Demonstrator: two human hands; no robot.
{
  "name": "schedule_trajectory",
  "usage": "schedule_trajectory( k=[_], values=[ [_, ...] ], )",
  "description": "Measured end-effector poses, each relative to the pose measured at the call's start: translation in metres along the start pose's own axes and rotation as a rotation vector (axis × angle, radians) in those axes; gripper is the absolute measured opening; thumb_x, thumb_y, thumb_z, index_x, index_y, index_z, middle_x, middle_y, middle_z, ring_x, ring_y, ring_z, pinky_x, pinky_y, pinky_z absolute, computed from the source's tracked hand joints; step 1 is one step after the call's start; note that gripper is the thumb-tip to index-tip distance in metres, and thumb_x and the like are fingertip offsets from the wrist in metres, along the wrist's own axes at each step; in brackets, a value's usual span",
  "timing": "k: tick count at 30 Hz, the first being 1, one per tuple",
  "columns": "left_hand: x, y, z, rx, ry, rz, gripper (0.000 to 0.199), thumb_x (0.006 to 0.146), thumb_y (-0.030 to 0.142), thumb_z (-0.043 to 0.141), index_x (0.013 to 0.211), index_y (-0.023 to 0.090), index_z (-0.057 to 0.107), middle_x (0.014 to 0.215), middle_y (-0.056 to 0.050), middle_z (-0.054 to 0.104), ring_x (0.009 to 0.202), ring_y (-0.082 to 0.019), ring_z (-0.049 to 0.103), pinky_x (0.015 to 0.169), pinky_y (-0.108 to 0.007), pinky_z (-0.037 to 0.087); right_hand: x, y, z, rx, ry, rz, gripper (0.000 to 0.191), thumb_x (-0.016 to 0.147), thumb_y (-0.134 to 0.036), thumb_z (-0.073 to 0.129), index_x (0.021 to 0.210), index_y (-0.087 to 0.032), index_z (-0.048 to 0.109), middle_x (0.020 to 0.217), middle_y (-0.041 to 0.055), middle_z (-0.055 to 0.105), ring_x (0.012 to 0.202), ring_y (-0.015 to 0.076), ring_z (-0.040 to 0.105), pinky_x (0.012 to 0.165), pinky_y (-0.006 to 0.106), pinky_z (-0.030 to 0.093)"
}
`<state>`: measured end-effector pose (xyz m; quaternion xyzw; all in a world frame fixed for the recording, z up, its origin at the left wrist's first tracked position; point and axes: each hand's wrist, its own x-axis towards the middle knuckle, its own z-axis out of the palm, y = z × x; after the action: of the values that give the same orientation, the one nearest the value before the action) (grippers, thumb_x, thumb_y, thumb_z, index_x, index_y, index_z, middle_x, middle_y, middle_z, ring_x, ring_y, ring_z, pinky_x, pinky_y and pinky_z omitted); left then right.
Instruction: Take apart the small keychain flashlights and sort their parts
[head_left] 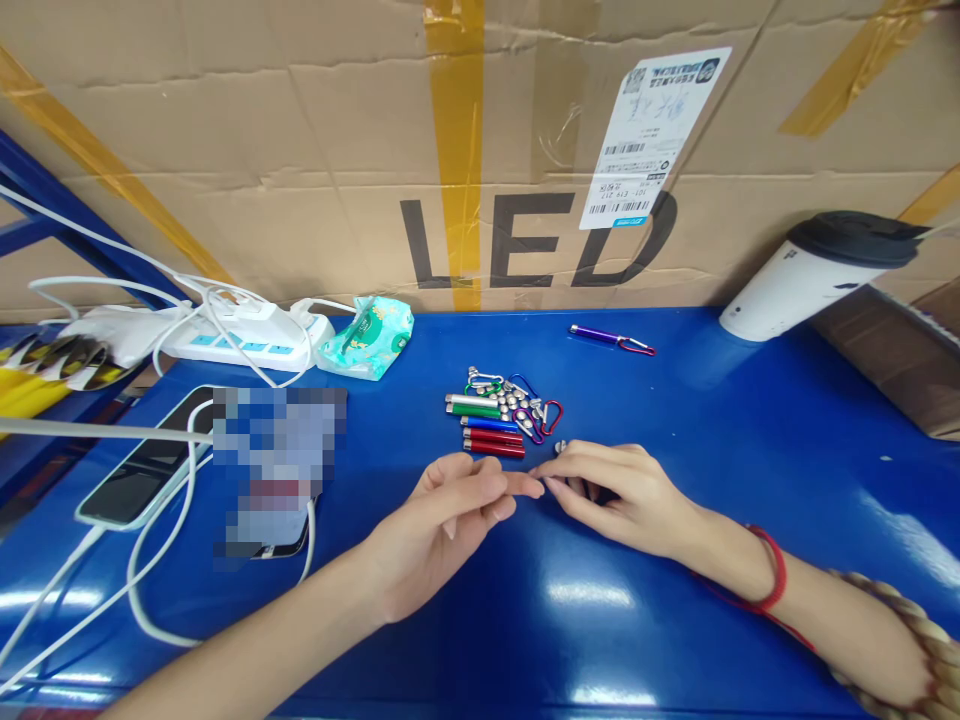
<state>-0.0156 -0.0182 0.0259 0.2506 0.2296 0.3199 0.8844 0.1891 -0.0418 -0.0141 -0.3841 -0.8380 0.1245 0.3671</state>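
My left hand (450, 525) is above the blue table with its fingers curled and pressed together. Its outstretched fingertip meets the pinched fingertips of my right hand (626, 495). Whatever either hand grips is hidden or too small to name. A small silvery metal piece (560, 448) shows just behind my right fingers. Beyond my hands lie short metal tubes: a silver tube (472, 399), a green tube (474, 410), a blue tube (489, 424) and red tubes (493, 448). Beside them are several small silver parts (517, 400) and coloured carabiner clips, including a red clip (553, 417).
A purple tube with a clip (600, 335) lies farther back. At left are a power strip (240, 345), a tissue pack (367, 340), a phone (150, 470), a blurred-out device (277, 470) and white cables. A lidded cup (802, 280) leans at right. A cardboard box (315, 180) stands behind.
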Motion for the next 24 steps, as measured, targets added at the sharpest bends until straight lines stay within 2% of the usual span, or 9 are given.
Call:
schedule_trajectory(
  k=[7,10,12,14,16,17,21,22,24],
  values=[
    [0.0004,0.002,-0.0004,0.019,0.127,-0.01,0.044,0.073,0.015,0.07,0.045,0.015,0.036,0.051,0.005,0.039,0.086,-0.014,0.063,0.068,-0.017,0.04,-0.0005,-0.0002,0.0003,0.024,-0.007,-0.001,0.015,0.088,-0.016,0.05,0.094,-0.014,0.064,0.066,-0.0008,0.06,0.048,0.0055,0.05,0.047,0.017,0.04],
    [0.0002,0.0016,0.0023,0.094,0.169,0.027,0.038,0.072,0.016,0.071,0.055,0.016,0.038,0.063,0.005,0.047,0.09,-0.013,0.061,0.073,-0.018,0.04,0.0002,-0.0007,0.0003,0.024,-0.006,-0.006,0.015,0.089,-0.016,0.049,0.094,-0.015,0.063,0.066,-0.0004,0.06,0.049,0.0059,0.051,0.047,0.018,0.039],
    [0.0007,0.0005,0.0035,0.15,0.201,0.04,0.039,0.068,0.01,0.074,0.06,0.017,0.036,0.071,0.006,0.05,0.083,-0.009,0.06,0.074,-0.017,0.039,0.0005,-0.0008,0.0004,0.026,-0.01,-0.006,0.015,0.089,-0.016,0.049,0.095,-0.015,0.063,0.067,-0.0002,0.061,0.049,0.006,0.051,0.047,0.018,0.04],
    [0.0015,-0.001,0.0038,0.195,0.221,0.034,0.046,0.063,0.005,0.075,0.062,0.017,0.031,0.066,0.009,0.046,0.064,-0.003,0.054,0.068,-0.016,0.038,0.0005,-0.0007,0.0004,0.028,-0.011,-0.006,0.015,0.089,-0.016,0.049,0.096,-0.015,0.063,0.068,-0.0001,0.061,0.049,0.006,0.052,0.047,0.018,0.04],
    [0.0018,-0.0021,0.0034,0.22,0.215,0.009,0.05,0.061,0.004,0.076,0.061,0.018,0.027,0.06,0.011,0.039,0.051,-0.001,0.044,0.062,-0.016,0.037,0.0005,-0.0005,0.0003,0.024,-0.008,-0.007,0.015,0.088,-0.015,0.051,0.097,-0.015,0.063,0.069,-0.0002,0.062,0.05,0.0061,0.052,0.048,0.018,0.041],
    [0.0017,-0.0024,0.0032,0.224,0.205,-0.007,0.051,0.061,0.004,0.075,0.062,0.018,0.027,0.059,0.011,0.038,0.05,-0.001,0.044,0.062,-0.016,0.038,0.0005,-0.0005,0.0001,0.018,-0.008,-0.006,0.015,0.088,-0.015,0.051,0.097,-0.015,0.063,0.069,-0.0002,0.062,0.05,0.0062,0.052,0.048,0.018,0.041],
    [0.0,-0.0017,0.003,0.203,0.162,-0.036,0.044,0.063,0.001,0.073,0.064,0.018,0.032,0.069,0.008,0.048,0.074,-0.008,0.063,0.067,-0.017,0.039,0.0009,-0.0007,-0.0006,-0.007,-0.028,-0.004,0.015,0.089,-0.018,0.049,0.095,-0.016,0.063,0.072,0.0008,0.064,0.052,0.0071,0.054,0.048,0.019,0.041],
    [-0.0003,-0.0014,0.003,0.191,0.144,-0.028,0.043,0.063,0.0,0.072,0.065,0.018,0.033,0.073,0.007,0.051,0.078,-0.009,0.064,0.067,-0.016,0.039,0.001,-0.0008,-0.0007,-0.01,-0.029,-0.006,0.015,0.09,-0.018,0.048,0.095,-0.016,0.063,0.073,0.0011,0.064,0.053,0.0072,0.054,0.048,0.019,0.041],
    [-0.0005,-0.001,0.003,0.157,0.102,-0.011,0.04,0.064,-0.002,0.07,0.064,0.017,0.035,0.079,0.006,0.053,0.076,-0.008,0.063,0.065,-0.016,0.038,0.0009,-0.0009,-0.0005,-0.008,-0.026,-0.005,0.016,0.09,-0.018,0.048,0.095,-0.016,0.063,0.072,0.0009,0.064,0.052,0.007,0.054,0.049,0.019,0.041]
  ],
)
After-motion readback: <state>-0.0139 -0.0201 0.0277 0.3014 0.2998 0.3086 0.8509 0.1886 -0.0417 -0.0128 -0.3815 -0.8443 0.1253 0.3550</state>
